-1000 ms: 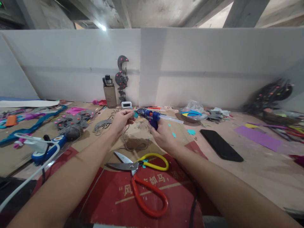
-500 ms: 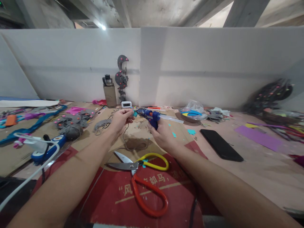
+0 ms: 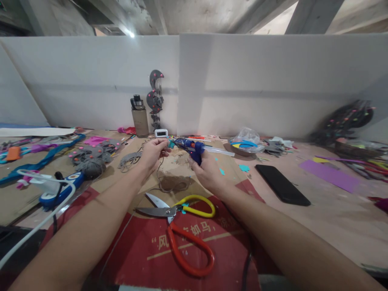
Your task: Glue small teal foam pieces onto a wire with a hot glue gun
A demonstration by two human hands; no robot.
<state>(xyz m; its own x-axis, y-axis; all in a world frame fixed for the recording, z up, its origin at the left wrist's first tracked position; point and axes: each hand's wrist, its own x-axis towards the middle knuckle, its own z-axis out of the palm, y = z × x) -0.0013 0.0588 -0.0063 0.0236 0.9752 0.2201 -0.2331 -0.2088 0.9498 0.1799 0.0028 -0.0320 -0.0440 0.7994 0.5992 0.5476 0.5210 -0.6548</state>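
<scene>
My right hand [image 3: 205,166] is wrapped around a blue hot glue gun [image 3: 190,146]. A clear glue stick [image 3: 218,151] juts out of its rear, and its nozzle points left. Between the pinched fingers of my left hand [image 3: 155,152] is a small teal piece [image 3: 171,143], right by the nozzle; whether the two touch I cannot tell. A grey cord [image 3: 161,184] trails down from my left hand onto the cardboard [image 3: 212,238]. Below the hands lie scissors [image 3: 174,214], blades apart, with one yellow and one red handle.
A black phone [image 3: 281,185] lies to the right, near teal scraps [image 3: 244,168] and a bowl [image 3: 242,150] with plastic in it. A bottle [image 3: 140,119] and a small white clock [image 3: 161,133] stand at the back. On the left are a power strip [image 3: 63,190] and grey yarn [image 3: 91,166].
Hardly anything differs. My left hand and the teal piece have shifted very slightly left; the glue gun stays in my right hand at nearly the same spot.
</scene>
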